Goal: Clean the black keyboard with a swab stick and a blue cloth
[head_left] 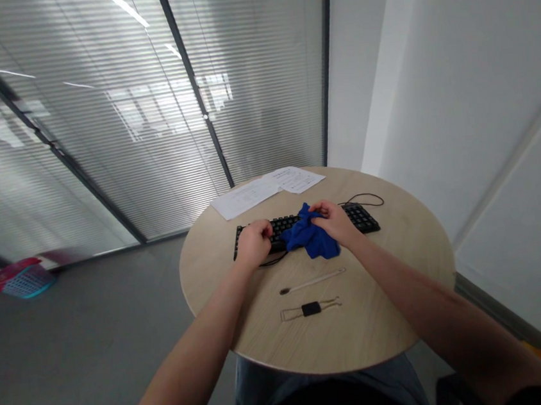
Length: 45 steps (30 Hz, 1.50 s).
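Note:
A black keyboard (280, 226) lies across the round table, partly covered by a crumpled blue cloth (320, 242). My right hand (334, 221) pinches the top of the cloth between thumb and fingers, over the right half of the keys. Over the keyboard's left end, my left hand (254, 241) is closed with its fingers curled; whatever it may hold is hidden. Nearer to me lie a thin whitish stick with a dark tip, perhaps a small brush (313, 282), and a wire tool with a black middle (311, 308), which looks like a keycap puller.
Printed papers (250, 195) lie at the table's (404, 278) far edge. A black cable (371, 196) loops behind the keyboard's right end. Glass partitions with blinds stand beyond, with a white wall to the right. A red and blue basket (27, 279) sits on the floor at left.

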{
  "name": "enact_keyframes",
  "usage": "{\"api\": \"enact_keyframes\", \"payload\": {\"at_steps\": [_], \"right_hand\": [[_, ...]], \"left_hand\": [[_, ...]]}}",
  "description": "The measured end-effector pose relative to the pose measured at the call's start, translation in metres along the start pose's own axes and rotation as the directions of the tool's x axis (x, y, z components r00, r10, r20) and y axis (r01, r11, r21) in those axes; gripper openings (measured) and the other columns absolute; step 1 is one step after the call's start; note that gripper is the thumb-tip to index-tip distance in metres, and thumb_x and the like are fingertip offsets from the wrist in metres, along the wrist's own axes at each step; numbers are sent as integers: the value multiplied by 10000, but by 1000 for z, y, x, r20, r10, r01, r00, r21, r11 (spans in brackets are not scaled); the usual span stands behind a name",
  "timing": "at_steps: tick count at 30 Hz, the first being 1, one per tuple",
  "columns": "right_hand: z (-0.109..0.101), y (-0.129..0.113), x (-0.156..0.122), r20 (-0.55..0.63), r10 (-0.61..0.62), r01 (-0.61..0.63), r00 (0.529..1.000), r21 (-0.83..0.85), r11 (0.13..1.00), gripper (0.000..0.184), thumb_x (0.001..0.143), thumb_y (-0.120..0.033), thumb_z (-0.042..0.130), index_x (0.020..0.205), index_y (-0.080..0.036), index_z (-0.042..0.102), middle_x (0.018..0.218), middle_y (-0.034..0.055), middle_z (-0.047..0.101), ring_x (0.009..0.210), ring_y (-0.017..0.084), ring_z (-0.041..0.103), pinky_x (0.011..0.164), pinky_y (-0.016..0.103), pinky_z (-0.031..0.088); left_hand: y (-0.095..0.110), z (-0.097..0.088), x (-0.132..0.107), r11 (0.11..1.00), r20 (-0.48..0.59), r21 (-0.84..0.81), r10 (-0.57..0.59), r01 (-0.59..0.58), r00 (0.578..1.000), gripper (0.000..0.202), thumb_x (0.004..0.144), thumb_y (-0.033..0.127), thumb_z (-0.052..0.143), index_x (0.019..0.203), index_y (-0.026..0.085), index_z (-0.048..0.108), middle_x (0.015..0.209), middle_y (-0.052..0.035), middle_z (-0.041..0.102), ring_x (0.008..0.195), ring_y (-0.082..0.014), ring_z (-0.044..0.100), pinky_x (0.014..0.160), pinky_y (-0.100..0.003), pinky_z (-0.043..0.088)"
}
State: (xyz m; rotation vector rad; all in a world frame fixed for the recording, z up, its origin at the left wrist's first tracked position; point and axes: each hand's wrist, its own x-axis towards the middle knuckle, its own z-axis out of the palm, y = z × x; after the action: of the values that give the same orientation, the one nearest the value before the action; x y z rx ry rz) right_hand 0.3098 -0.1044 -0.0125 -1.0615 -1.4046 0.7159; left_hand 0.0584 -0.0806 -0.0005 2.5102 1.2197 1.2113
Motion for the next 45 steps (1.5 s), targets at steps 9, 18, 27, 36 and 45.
{"api": "enact_keyframes", "payload": {"at_steps": [9, 18, 27, 36, 45], "right_hand": [[10, -18, -6, 122, 5, -38, 992, 269, 962, 401, 614, -201, 738, 1006, -227, 656, 884, 0, 733, 826, 185, 680, 810, 326, 516], [4, -25, -6, 54, -189, 176, 981, 181, 968, 203, 673, -191, 676, 681, -231, 477, 859, 3, 667, 849, 184, 616, 802, 320, 482], [-3, -37, -10, 64, -454, 444, 888, -371, 816, 176, 700, -103, 528, 655, -237, 423, 739, 7, 510, 748, 196, 512, 725, 324, 409], [-16, -31, -9, 73, -160, 170, 984, -622, 764, 254, 817, -256, 643, 1049, -249, 746, 878, 43, 750, 818, 242, 674, 778, 353, 484], [-5, -27, -11, 100, -172, 197, 980, -603, 773, 165, 783, -197, 589, 917, -234, 678, 829, 19, 733, 782, 223, 666, 724, 306, 453]], "left_hand": [[24, 13, -3, 924, 134, -382, 17, 35, 991, 443, 884, 347, 622, 1296, 183, 624, 1243, -118, 697, 1125, -269, 655, 949, -409, 533], [34, 7, -2, 924, 139, -375, -24, 75, 990, 69, 803, 250, 608, 775, 212, 558, 920, -18, 720, 826, -191, 642, 793, -327, 503], [25, 6, -2, 944, 0, -325, -68, 65, 998, 95, 758, 173, 626, 819, 214, 565, 753, 24, 619, 697, -154, 567, 666, -269, 432], [13, 6, -1, 962, -10, -263, -71, 66, 997, 265, 798, 180, 664, 1060, 208, 686, 658, 54, 518, 623, -137, 520, 613, -254, 410], [20, 2, -2, 947, 116, -309, 132, -91, 984, 173, 888, 281, 646, 984, 206, 768, 900, -49, 699, 816, -179, 644, 765, -309, 508]]}}
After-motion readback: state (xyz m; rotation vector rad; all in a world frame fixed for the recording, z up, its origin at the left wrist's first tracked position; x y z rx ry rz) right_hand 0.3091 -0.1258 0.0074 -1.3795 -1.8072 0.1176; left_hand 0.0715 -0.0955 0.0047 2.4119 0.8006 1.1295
